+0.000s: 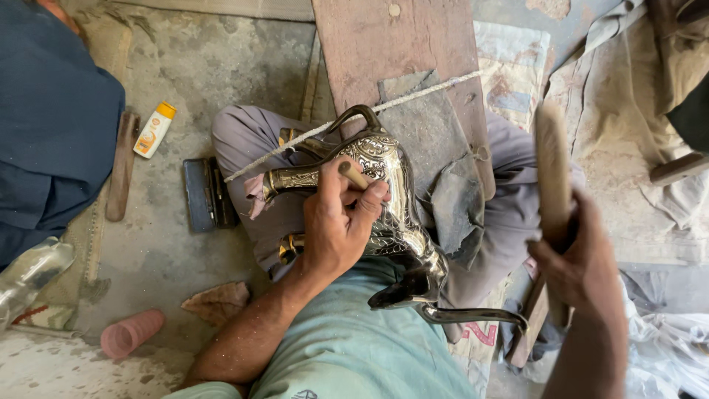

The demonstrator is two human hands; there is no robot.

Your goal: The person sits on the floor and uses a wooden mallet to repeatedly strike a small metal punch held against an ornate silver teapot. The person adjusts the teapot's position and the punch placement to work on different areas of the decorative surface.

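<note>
one engraved metal teapot (384,199) lies on its side across the seated person's lap, its spout toward the person's chest. the left hand (338,222) rests on the teapot's upper flank, fingers closed around one short wooden-handled punch (353,174) whose end sticks up past the thumb. the right hand (576,262) is raised to the right of the teapot and well apart from it, fingers wrapped round one wooden mallet (552,174), held upright. left of the teapot, on the dusty floor: one white bottle with an orange cap (153,130), one dark flat case (207,193), one pink ribbed cup (131,333). one white cord (354,118) crosses above the teapot.
</note>
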